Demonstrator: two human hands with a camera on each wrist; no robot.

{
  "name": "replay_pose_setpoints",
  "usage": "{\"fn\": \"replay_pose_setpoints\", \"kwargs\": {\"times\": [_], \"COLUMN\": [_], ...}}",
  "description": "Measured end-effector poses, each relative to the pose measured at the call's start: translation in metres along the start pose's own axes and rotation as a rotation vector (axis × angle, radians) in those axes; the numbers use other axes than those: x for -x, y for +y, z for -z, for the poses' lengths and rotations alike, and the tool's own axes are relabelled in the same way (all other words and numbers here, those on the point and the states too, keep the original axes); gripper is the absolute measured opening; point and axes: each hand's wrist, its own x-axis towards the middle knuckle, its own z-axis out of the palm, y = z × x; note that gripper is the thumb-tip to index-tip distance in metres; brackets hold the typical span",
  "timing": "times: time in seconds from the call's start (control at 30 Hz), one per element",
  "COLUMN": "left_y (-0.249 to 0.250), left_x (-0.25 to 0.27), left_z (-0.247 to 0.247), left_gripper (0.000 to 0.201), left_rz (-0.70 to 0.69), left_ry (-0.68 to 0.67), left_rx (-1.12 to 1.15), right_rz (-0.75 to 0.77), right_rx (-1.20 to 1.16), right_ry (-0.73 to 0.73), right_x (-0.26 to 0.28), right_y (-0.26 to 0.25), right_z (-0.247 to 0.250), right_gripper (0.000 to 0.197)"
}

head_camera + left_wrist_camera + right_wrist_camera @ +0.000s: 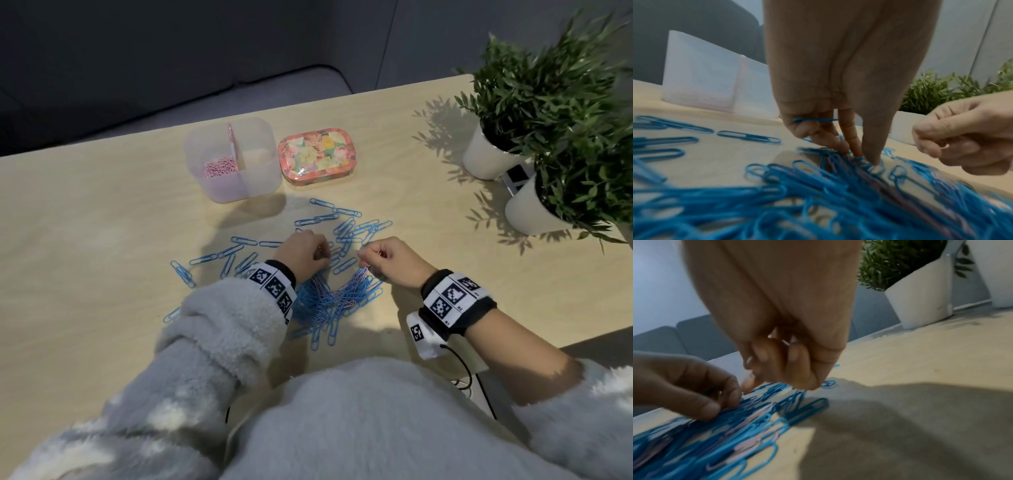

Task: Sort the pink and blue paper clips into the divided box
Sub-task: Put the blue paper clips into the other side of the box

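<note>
A: We are sitting at the near edge of the wooden table [85, 212], sleeves over it. The heap of paper clips [329, 301] is lying just ahead of us, mostly blue with a few pink ones threaded through. Open tabletop is stretching away to the left and to the near right.

B: We are seeing no single direction in that heap; the clips are crossing at every angle. Loose blue clips [219, 255] are fanning out to the left and beyond, their long axes lying flat on the wood.

A: Our left hand [303, 251] is reaching down into the heap, fingertips [873, 162] touching the clips. One blue clip [815, 120] is sitting level across the curled fingers, caught there.

B: Our right hand [394, 260] is hovering beside it, fingers curled tight. They are pinching what looks like a few small pink clips [944, 146]; the count is too blurred to tell.

A: Farther off, the divided box [233, 161] is standing upright, well apart from the heap. Pink clips [221, 168] are lying in its left compartment, beside the divider.

B: The floral tin [317, 157] is sitting just right of the box. Two potted plants [548, 113] are crowding the far right edge, narrowing the room there.
</note>
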Motion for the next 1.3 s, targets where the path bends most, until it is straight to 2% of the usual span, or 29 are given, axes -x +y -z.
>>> {"fn": "replay_pose_setpoints", "kwargs": {"times": [0.13, 0.2, 0.27, 0.37, 0.5, 0.57, 0.7, 0.8, 0.9, 0.93, 1.0, 1.07, 1.17, 1.3], "left_y": [-0.01, -0.017, -0.023, -0.024, -0.015, -0.004, 0.008, 0.009, 0.009, 0.008, 0.005, 0.004, 0.002, 0.001], "left_x": [0.011, 0.019, 0.025, 0.028, 0.019, 0.012, 0.001, -0.001, 0.001, 0.001, 0.001, 0.004, 0.007, 0.005], "left_z": [0.001, 0.005, 0.01, 0.014, 0.011, 0.007, -0.007, -0.019, -0.023, -0.023, -0.018, -0.008, 0.006, 0.012], "left_gripper": [0.013, 0.009, 0.007, 0.008, 0.015, 0.022, 0.032, 0.024, 0.019, 0.018, 0.014, 0.012, 0.009, 0.018], "left_rz": [-0.022, 0.003, 0.029, 0.05, 0.034, 0.009, 0.028, 0.03, -0.033, -0.057, -0.09, -0.071, -0.008, 0.079], "left_ry": [0.041, 0.02, -0.005, 0.028, 0.222, 0.262, 0.164, 0.113, 0.09, 0.099, 0.145, 0.178, 0.17, 0.095], "left_rx": [-0.134, -0.152, -0.171, -0.222, -0.306, -0.389, -0.514, -0.534, -0.546, -0.521, -0.348, 0.044, 0.561, 0.934], "right_rz": [0.087, 0.112, 0.141, 0.185, 0.159, 0.151, 0.131, 0.107, 0.104, 0.111, 0.108, 0.067, -0.06, -0.103], "right_rx": [0.262, 0.417, 0.558, 0.642, 0.625, 0.568, 0.411, 0.386, 0.383, 0.381, 0.367, 0.24, -0.18, -0.65], "right_ry": [-0.063, -0.07, -0.061, -0.018, -0.005, 0.019, 0.042, 0.093, 0.112, 0.105, 0.11, 0.135, 0.195, 0.193], "right_x": [0.008, 0.013, 0.016, 0.019, 0.017, 0.016, 0.016, 0.014, 0.012, 0.011, 0.008, 0.006, 0.005, 0.009], "right_y": [0.003, 0.004, 0.006, 0.007, 0.009, 0.01, 0.013, 0.02, 0.022, 0.021, 0.019, 0.018, 0.016, 0.006], "right_z": [0.001, 0.003, 0.004, 0.002, 0.004, 0.006, 0.007, 0.002, -0.003, -0.003, -0.003, -0.001, 0.005, 0.021], "right_gripper": [0.017, 0.009, 0.013, 0.003, 0.017, 0.01, 0.007, 0.009, 0.009, 0.006, 0.016, 0.024, 0.028, 0.026]}}
